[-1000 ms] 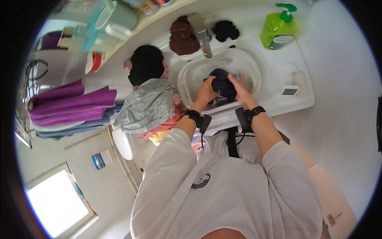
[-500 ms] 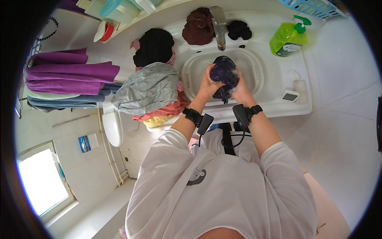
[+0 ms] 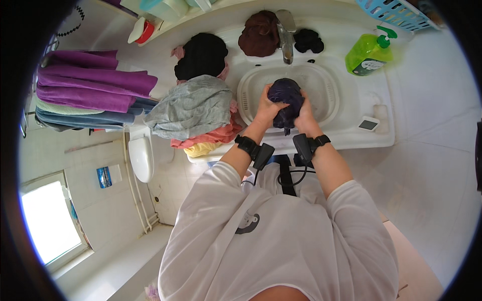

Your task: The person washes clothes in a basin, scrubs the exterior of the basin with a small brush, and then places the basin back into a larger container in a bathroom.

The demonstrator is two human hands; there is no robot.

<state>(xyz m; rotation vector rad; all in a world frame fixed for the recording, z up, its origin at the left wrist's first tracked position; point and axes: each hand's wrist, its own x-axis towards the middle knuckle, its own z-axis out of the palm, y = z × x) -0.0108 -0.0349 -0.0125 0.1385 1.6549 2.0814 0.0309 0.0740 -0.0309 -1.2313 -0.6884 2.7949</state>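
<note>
Over the white oval basin [image 3: 331, 98], a dark purple wet cloth [image 3: 285, 98] is bunched into a lump, its lower end hanging down. My left hand [image 3: 266, 108] wraps its left side, with the thumb lying across the front. On the opposite side my right hand [image 3: 305, 116] is closed round the same cloth, its fingers partly hidden. A metal faucet [image 3: 286, 42] stands just beyond the cloth. Some of the basin's inside is hidden behind the bundle.
Left of the basin lie a grey cloth [image 3: 193, 108], black cloth [image 3: 202, 56] and coral cloth [image 3: 218, 135]. Brown cloth [image 3: 258, 34] and a small black cloth [image 3: 308, 41] flank the faucet. A green pump bottle [image 3: 367, 54] and small white-framed device [image 3: 369, 123] sit at right.
The bundle in my hands looks rounder and more tightly gathered, and less foam shows on it. Both hands keep their hold. The whole view has shifted slightly.
</note>
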